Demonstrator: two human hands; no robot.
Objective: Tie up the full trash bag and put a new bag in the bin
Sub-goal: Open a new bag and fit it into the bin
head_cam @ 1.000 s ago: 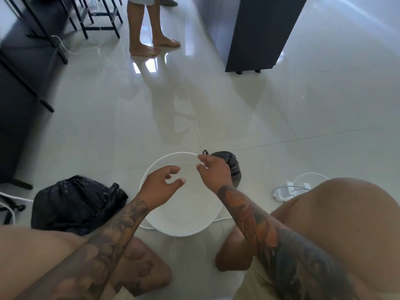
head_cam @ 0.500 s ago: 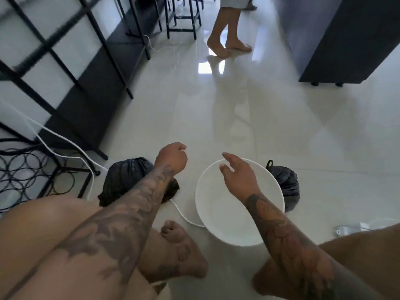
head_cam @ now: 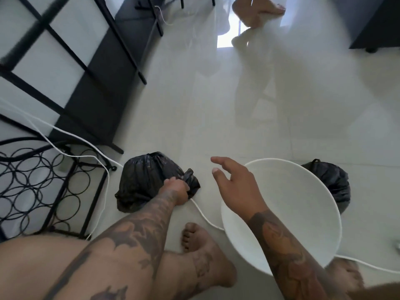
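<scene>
A crumpled black trash bag [head_cam: 142,180] lies on the tiled floor to the left of the round white bin [head_cam: 303,204]. My left hand [head_cam: 176,190] is closed on the bag's right edge. My right hand [head_cam: 233,182] hovers open, fingers spread, over the floor just left of the bin's rim and holds nothing. The bin shows only its bare white inside. A second black bag [head_cam: 333,182], tied at the top, sits behind the bin on the right and is partly hidden by it.
A black wire rack [head_cam: 41,185] and black metal shelving [head_cam: 71,68] stand at the left. A white cable [head_cam: 101,161] runs across the floor past the bag and under the bin. Another person's bare feet [head_cam: 257,11] are at the top. My own legs fill the foreground.
The view has swung left. My left hand reached down from above the bag and closed on it. My right hand moved off the bin's opening to the left.
</scene>
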